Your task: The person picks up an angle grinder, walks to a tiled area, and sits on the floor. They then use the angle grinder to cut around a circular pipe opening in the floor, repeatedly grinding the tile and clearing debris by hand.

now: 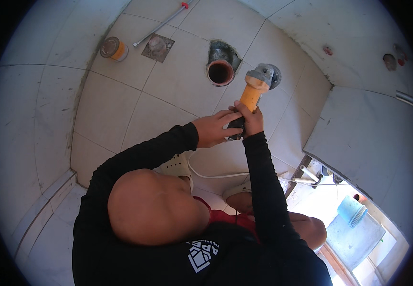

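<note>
In the head view, both hands grasped a yellow-and-grey angle grinder (251, 97), held out ahead of the person. The right hand (252, 120) was wrapped around the body; the left hand (213, 128) had its fingers laid across the black rear end, the 2 hands touching. The disc (275, 76) sat at the far end, facing right.

Left of the grinder's head, a round pipe (220, 73) opened in a rough-edged cutout in the tiled floor (163, 95). Open room on the tiles lay between the disc and the right wall (354, 114), and more spread from the left hand to the left wall (56, 100). Near that left edge stood a can (114, 48), with a square drain plate (158, 47) and a grey hose (161, 25) beside it. A pale cable (211, 176) curved by 2 cream clogs (175, 166), and a blue bucket (352, 210) stood at lower right.
</note>
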A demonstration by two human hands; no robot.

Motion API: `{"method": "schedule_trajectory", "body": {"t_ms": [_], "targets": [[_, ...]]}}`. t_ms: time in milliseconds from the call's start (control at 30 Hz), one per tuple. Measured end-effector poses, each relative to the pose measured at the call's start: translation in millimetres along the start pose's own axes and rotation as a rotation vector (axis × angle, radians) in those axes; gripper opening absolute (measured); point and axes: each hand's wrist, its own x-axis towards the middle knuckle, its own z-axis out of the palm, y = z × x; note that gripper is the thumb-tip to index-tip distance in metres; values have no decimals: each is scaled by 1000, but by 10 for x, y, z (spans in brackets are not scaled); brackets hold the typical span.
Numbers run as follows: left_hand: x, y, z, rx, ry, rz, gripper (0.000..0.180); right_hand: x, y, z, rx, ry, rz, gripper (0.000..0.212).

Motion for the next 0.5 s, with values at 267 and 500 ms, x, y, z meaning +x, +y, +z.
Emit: {"method": "schedule_trajectory", "body": {"t_ms": [267,500], "targets": [[132,-64,134,97,119,106,43,135,-68,-110,-237,77,-27,31],[135,-224,100,198,252,243,39,273,-121,-67,-335,76,-37,32]]}}
